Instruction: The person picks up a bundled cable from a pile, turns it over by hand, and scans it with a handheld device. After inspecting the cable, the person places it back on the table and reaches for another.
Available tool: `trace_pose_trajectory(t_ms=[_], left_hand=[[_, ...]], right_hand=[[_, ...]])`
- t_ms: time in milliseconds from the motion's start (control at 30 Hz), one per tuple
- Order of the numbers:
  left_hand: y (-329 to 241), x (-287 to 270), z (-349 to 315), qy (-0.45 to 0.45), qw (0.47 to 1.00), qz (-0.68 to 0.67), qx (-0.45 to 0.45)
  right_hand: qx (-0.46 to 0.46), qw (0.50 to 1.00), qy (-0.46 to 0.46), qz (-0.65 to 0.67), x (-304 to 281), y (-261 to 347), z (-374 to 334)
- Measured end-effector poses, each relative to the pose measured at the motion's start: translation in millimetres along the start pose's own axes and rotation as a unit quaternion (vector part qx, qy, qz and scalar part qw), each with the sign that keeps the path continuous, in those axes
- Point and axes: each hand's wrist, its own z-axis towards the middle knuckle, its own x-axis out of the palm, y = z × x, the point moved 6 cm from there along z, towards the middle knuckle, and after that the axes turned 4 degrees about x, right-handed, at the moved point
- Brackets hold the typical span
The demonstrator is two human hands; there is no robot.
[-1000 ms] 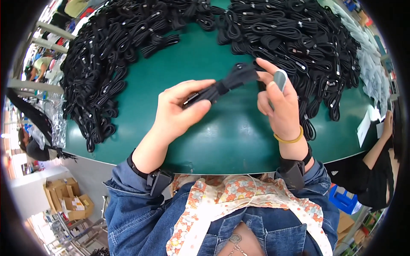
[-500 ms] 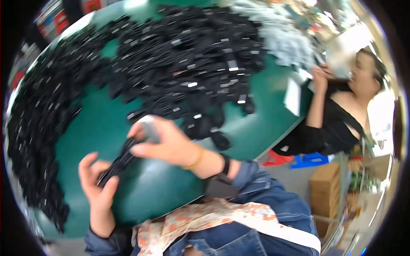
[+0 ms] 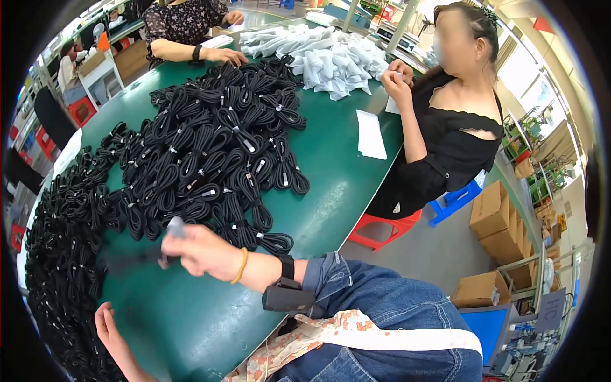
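My right hand [image 3: 202, 253] reaches over the green table, its fingers closed at one end of a coiled black cable [image 3: 132, 258]. That cable is smeared by motion, so its exact grip is hard to see. A small grey thing [image 3: 177, 227] shows at the top of the same hand; its kind is unclear. Lower left, my left hand [image 3: 114, 334] is held apart with fingers stretched out and nothing in them. Ahead of my right hand lies a big pile of coiled black cables [image 3: 203, 146], and more cables [image 3: 60, 274] line the table's left side.
The green table [image 3: 318, 210] also bears white-wrapped packets [image 3: 331, 63] and white sheets [image 3: 371, 135]. A co-worker in black [image 3: 439, 134] sits at right; another co-worker's arm [image 3: 191, 51] rests at the far side. Red stool [image 3: 385, 228], blue stool [image 3: 455, 200] and cardboard boxes [image 3: 493, 216] stand right.
The cable was between both hands; now it is at my right hand only, which has moved left and down. My left hand has let go and drawn back toward the lower left. The view has shifted.
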Motion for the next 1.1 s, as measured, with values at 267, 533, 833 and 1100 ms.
trace_pose_trajectory(t_ms=[267, 533, 833, 1100], left_hand=[[-16.4, -59.8, 70.4, -0.129, 0.820, 0.524, 0.191], [-30.5, -29.0, 92.6, -0.049, 0.734, 0.675, -0.056], [11.2, -29.7, 47.7, 0.061, 0.747, 0.648, 0.136], [-36.9, -49.3, 47.8, 0.046, 0.846, 0.526, 0.072]], right_hand=[[-0.009, 0.996, -0.006, 0.086, 4.7, -14.2, 2.2], [0.093, 0.995, 0.005, 0.047, 11.9, -46.1, 12.1], [0.088, 0.995, 0.045, -0.007, 27.6, -53.2, 2.3], [0.096, 0.994, 0.034, -0.040, 25.0, -54.3, 2.6]])
